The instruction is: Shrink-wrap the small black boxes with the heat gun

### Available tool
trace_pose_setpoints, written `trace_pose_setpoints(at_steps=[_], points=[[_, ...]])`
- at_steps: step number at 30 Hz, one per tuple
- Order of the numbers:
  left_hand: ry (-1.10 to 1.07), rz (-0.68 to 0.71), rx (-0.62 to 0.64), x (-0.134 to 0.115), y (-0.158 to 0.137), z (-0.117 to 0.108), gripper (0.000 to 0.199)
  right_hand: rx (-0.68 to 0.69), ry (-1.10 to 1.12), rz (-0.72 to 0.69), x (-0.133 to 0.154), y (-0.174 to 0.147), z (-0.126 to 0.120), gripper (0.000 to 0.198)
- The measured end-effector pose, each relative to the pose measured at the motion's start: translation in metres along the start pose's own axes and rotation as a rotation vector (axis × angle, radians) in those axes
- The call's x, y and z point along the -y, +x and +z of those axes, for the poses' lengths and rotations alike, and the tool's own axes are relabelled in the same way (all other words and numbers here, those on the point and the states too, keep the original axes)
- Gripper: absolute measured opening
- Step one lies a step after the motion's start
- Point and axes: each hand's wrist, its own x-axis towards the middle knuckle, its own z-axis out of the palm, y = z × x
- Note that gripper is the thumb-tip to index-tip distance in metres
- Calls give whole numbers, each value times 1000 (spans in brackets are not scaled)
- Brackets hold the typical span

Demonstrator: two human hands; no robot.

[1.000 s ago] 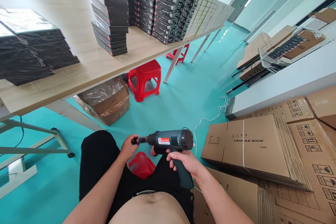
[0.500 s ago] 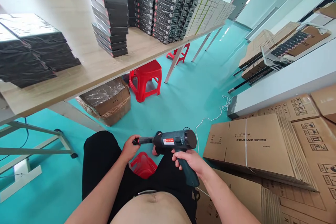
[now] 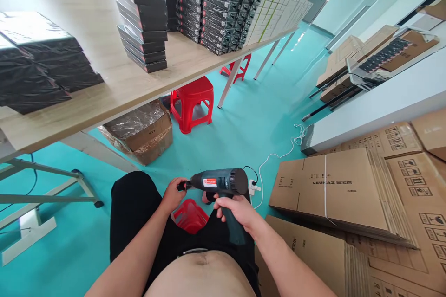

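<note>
My right hand (image 3: 239,212) is wrapped round the handle of a dark green heat gun (image 3: 222,182), whose barrel carries a red and white label and points left. In front of its nozzle, my left hand (image 3: 173,197) is closed on a small black object (image 3: 182,186) with a red mark; most of it is hidden by the fingers. The nozzle comes right up to that object; whether they touch I cannot tell. Below, between my legs, is a red plastic container (image 3: 191,217).
A wooden table (image 3: 114,97) on the left bears stacks of black boxes (image 3: 149,23) and wrapped packs (image 3: 45,65). Under it are a carton (image 3: 153,137) and a red stool (image 3: 193,102). Flat cardboard (image 3: 313,185) lies at right. A white power strip (image 3: 254,188) and cord lie on the floor.
My right hand has brought the heat gun left, so its nozzle is now close to the small black object. My left hand has stayed nearly in place.
</note>
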Motion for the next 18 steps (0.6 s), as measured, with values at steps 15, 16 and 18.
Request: trace_pose_setpoints(at_steps=[15,16,18], points=[[-17,-149,-53,-5,1,-5,35,-76,15,21,-3,-2,-42,28],[-17,-146,-58,-5,2,-5,35,-74,16,12,-5,-2,-41,29],[-24,-141,-63,-5,1,-4,36,-81,15,-5,-9,-1,-38,30]])
